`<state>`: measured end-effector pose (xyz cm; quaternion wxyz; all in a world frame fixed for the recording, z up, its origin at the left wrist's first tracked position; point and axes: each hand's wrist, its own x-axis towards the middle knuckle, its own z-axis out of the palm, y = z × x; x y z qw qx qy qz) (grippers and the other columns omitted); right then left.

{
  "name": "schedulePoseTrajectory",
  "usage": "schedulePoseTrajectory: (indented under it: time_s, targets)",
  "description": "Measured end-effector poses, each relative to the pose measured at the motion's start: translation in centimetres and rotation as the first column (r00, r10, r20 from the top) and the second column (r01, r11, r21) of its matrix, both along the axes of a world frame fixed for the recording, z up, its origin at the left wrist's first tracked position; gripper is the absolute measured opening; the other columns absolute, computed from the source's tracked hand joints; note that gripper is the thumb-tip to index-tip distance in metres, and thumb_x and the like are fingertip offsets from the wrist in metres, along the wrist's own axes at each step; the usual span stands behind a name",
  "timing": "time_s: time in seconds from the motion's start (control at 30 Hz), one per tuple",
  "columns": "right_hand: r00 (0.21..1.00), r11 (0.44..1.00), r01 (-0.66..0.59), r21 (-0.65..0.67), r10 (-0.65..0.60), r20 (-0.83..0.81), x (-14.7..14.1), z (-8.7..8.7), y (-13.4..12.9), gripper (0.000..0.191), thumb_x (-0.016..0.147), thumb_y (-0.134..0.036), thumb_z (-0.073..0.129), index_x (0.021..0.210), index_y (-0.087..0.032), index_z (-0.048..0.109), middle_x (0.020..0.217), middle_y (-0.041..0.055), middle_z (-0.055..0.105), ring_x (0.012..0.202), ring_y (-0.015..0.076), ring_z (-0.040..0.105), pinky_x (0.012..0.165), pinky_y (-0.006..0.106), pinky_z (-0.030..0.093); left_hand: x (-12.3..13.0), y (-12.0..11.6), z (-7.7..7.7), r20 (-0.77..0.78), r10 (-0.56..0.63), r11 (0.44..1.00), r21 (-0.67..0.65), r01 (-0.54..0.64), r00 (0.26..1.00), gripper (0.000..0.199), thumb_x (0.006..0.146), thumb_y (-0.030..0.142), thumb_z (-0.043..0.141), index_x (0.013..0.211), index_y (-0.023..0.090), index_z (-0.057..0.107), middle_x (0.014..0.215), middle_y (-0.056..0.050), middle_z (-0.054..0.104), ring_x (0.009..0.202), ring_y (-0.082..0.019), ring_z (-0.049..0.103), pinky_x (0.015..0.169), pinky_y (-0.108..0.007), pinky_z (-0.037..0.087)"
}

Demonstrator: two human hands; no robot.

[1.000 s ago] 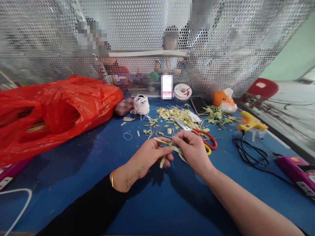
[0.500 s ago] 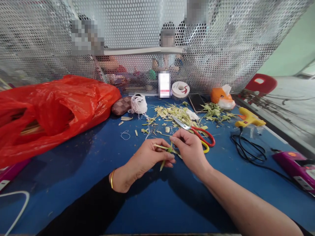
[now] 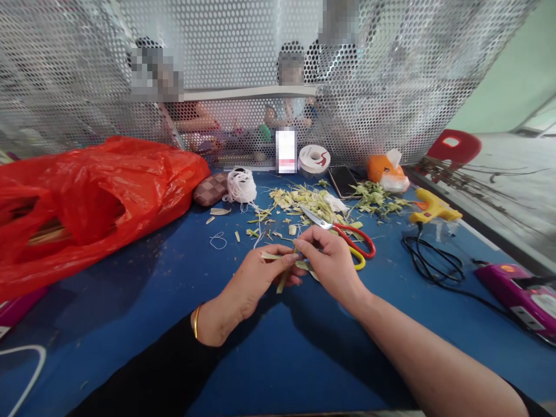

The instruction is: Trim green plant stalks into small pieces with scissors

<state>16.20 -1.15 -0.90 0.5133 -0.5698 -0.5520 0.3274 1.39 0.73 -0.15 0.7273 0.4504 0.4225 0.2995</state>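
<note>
Pale green leaf strips point(image 3: 281, 282) cross in a small knot-like piece between my two hands. My left hand point(image 3: 254, 277), with a gold bangle at the wrist, pinches the piece between thumb and fingers. Strip ends stick out above and below those fingers. From the other side, my right hand point(image 3: 326, 258) is closed on a strip end, its thumb and forefinger pressed together by the left thumb. The knot itself is mostly covered by the fingertips. Just beyond the right hand lie scissors point(image 3: 318, 219) with one red and one yellow handle.
Leaf scraps point(image 3: 299, 200) and a string ball point(image 3: 241, 186) lie ahead on the blue table point(image 3: 260, 359). A red plastic bag point(image 3: 143, 174) fills the left. Rightward are a yellow glue gun point(image 3: 435, 207), its black cord and a purple power strip point(image 3: 512, 295). People sit behind the perforated screen.
My left thumb has come up over the knot, covering it, and my right fingertips have moved closer to it. The whole view has shifted slightly.
</note>
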Motion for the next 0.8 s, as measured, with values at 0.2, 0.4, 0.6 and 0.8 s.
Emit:
schedulePoseTrajectory:
  time_s: [0.2,0.4,0.6,0.8]
  targets:
    - [1.0,1.0,-0.012,0.002,0.012,0.017,-0.17,-0.11,-0.02,0.017,0.081,-0.028,0.059,0.067,-0.018,0.058,0.061,-0.0035,0.055,0.058,0.0111,0.045,0.055,0.025,0.035,0.05,0.36,-0.68,0.002,0.174,0.984,-0.029,-0.174,0.985,0.029,0.072,0.024,0.077,0.098,0.013,0.07,0.074,-0.004,0.073,0.054,-0.01,0.064,0.058,-0.02,0.051]
    - [1.0,1.0,-0.012,0.024,0.012,-0.024,-0.31,-0.01,-0.23,0.018,0.082,-0.029,0.061,0.068,-0.018,0.058,0.061,-0.0038,0.054,0.057,0.0105,0.044,0.054,0.024,0.036,-0.07,0.41,-0.52,0.041,0.222,0.975,0.001,-0.222,0.974,0.027,0.069,0.024,0.08,0.088,0.016,0.063,0.064,0.002,0.068,0.046,-0.008,0.059,0.048,-0.017,0.045]
    - [0.987,1.0,-0.021,0.015,0.023,-0.157,-0.13,-0.21,-0.04,0.022,0.084,-0.034,0.06,0.069,-0.018,0.06,0.062,-0.0024,0.056,0.06,0.0126,0.049,0.06,0.027,0.041,-0.28,0.52,-0.7,0.106,0.129,0.992,-0.02,-0.128,0.986,0.028,0.07,0.026,0.08,0.094,0.015,0.072,0.079,-0.002,0.07,0.055,-0.005,0.059,0.057,-0.017,0.049]
    - [0.904,0.989,0.06,-0.133,-0.111,-0.413,0.15,0.0,0.49,0.022,0.075,-0.033,0.066,0.092,-0.019,0.069,0.086,0.0025,0.068,0.076,0.0163,0.058,0.073,0.03,0.045,-0.53,0.75,-0.33,0.26,0.091,0.995,-0.061,-0.077,0.961,0.027,0.076,0.026,0.076,0.1,0.017,0.069,0.07,0.001,0.066,0.047,-0.003,0.053,0.055,-0.016,0.048]
